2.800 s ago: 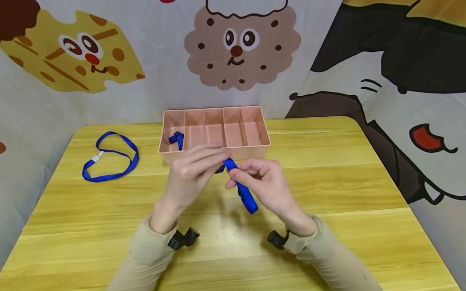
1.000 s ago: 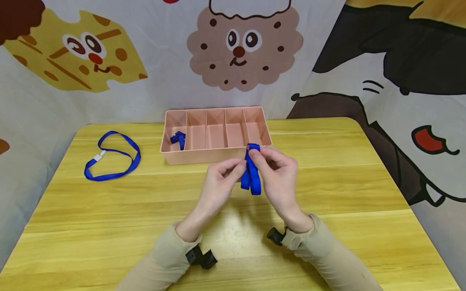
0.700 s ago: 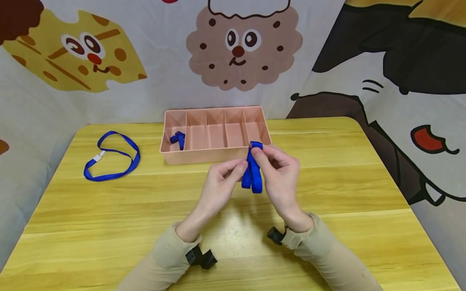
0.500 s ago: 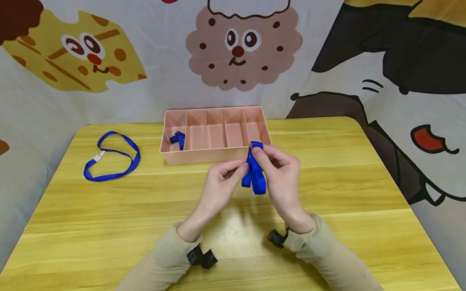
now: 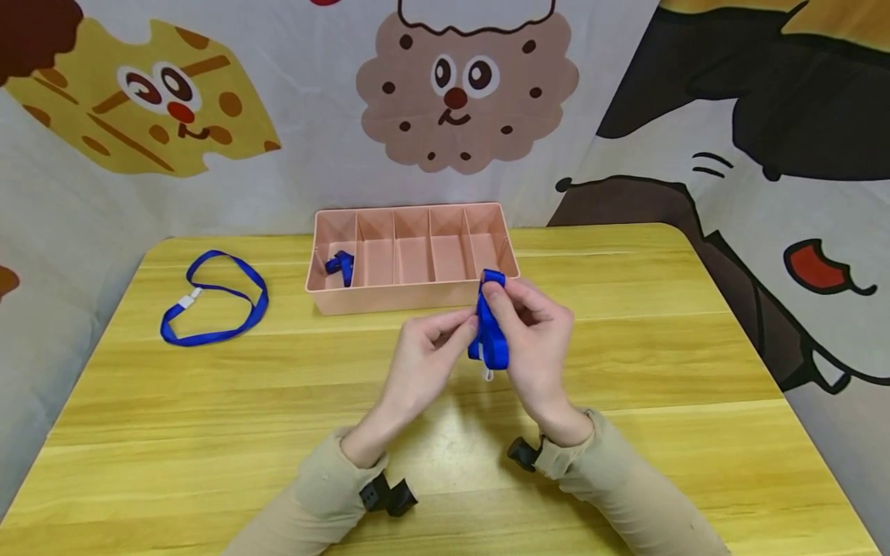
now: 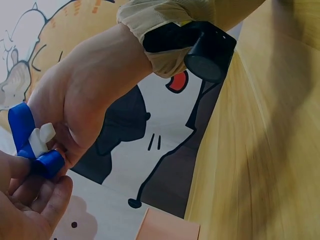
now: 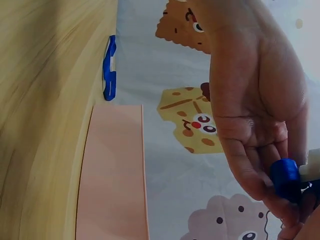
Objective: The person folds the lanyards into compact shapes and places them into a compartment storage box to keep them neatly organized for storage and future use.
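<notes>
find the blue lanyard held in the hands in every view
Head: held lanyard, just right of centre, slightly low.
Left wrist: far left, about halfway down.
Right wrist: lower right edge.
Shared landmark: pink box, near centre in head, bottom edge in left wrist, lower left in right wrist.

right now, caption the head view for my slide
Left hand and right hand pinch a folded blue lanyard in front of a pink divided box.
</notes>
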A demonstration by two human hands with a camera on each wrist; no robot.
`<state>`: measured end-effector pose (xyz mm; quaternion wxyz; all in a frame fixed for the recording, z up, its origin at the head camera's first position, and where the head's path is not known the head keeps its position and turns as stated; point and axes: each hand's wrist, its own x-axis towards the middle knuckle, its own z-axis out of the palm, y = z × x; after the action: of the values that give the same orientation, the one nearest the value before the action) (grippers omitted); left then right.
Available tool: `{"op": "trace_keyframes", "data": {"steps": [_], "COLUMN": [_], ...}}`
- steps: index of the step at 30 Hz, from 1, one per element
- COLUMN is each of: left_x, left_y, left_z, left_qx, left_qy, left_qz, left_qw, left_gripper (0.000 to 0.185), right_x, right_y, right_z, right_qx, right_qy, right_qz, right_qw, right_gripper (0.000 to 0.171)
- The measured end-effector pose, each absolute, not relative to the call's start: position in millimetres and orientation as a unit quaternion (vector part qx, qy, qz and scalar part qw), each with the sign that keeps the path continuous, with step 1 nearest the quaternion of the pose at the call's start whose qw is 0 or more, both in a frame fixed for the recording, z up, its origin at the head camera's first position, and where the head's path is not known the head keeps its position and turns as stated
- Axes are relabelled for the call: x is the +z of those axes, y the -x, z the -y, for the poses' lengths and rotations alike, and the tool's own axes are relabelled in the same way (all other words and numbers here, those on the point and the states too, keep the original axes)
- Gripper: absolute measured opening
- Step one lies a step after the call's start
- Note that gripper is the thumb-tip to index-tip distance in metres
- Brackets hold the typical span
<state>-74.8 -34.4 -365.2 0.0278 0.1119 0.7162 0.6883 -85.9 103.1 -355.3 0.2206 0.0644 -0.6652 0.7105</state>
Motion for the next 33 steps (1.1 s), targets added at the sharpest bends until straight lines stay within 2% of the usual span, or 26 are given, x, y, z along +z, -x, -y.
{"op": "trace_keyframes", "data": {"steps": [9, 18, 21, 28, 33], "left_x": [-365, -361, -360, -362, -363], "left_y": [75, 76, 78, 79, 78], "left_z": [38, 39, 41, 40, 39], "left_qx": [0.674, 0.692, 0.702, 0.708, 0.703], "left_qy": [-0.123, -0.125, -0.128, -0.138, -0.135], "left_qz": [-0.727, -0.709, -0.698, -0.689, -0.695], "left_qw": [0.036, 0.058, 0.059, 0.072, 0.066], "left_gripper": [0.030, 0.026, 0.025, 0.022, 0.022], "right_x": [-362, -364, -361, -344, -337], "right_y": [89, 91, 92, 99, 102], "right_z": [-99, -98, -102, -127, -139], "right_qx": [0.704, 0.671, 0.671, 0.661, 0.627], "right_qy": [-0.109, -0.143, -0.153, -0.124, -0.126], "right_qz": [0.649, 0.664, 0.672, 0.724, 0.761], "right_qw": [0.267, 0.297, 0.273, 0.154, 0.105], "right_gripper": [0.018, 0.011, 0.010, 0.008, 0.005]}}
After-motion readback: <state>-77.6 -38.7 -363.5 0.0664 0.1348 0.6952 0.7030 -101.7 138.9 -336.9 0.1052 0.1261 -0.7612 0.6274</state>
